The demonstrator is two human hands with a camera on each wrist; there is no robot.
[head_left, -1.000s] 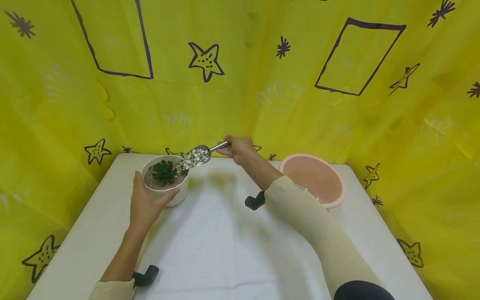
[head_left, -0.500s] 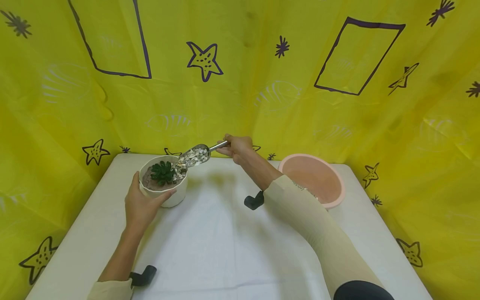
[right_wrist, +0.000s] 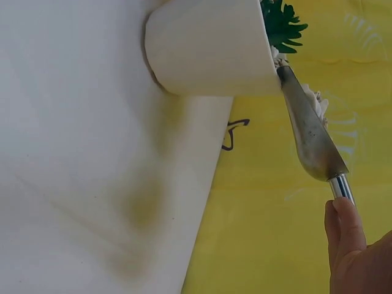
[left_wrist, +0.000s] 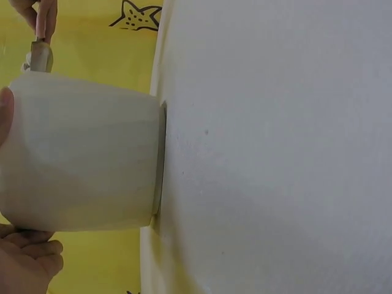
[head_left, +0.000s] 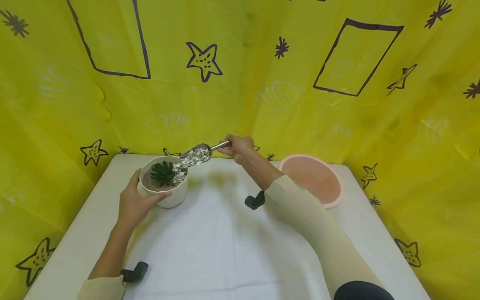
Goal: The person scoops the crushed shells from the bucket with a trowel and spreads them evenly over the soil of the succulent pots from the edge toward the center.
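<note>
While the left hand (head_left: 132, 205) grips the pot (head_left: 173, 198) and the right hand (head_left: 241, 148) the scoop (right_wrist: 311, 142), more stones (head_left: 180, 176) now partly cover the pot's soil (head_left: 152, 184).

Both hands (head_left: 241, 146) are bare below cream sleeves (head_left: 311, 216), with black, bent fittings (head_left: 255, 201) beside the cuffs (head_left: 101, 287).

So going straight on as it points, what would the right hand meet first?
Led by its scoop, the right hand would likely meet white chips in the pot, then the succulent; depth is unclear.
</note>
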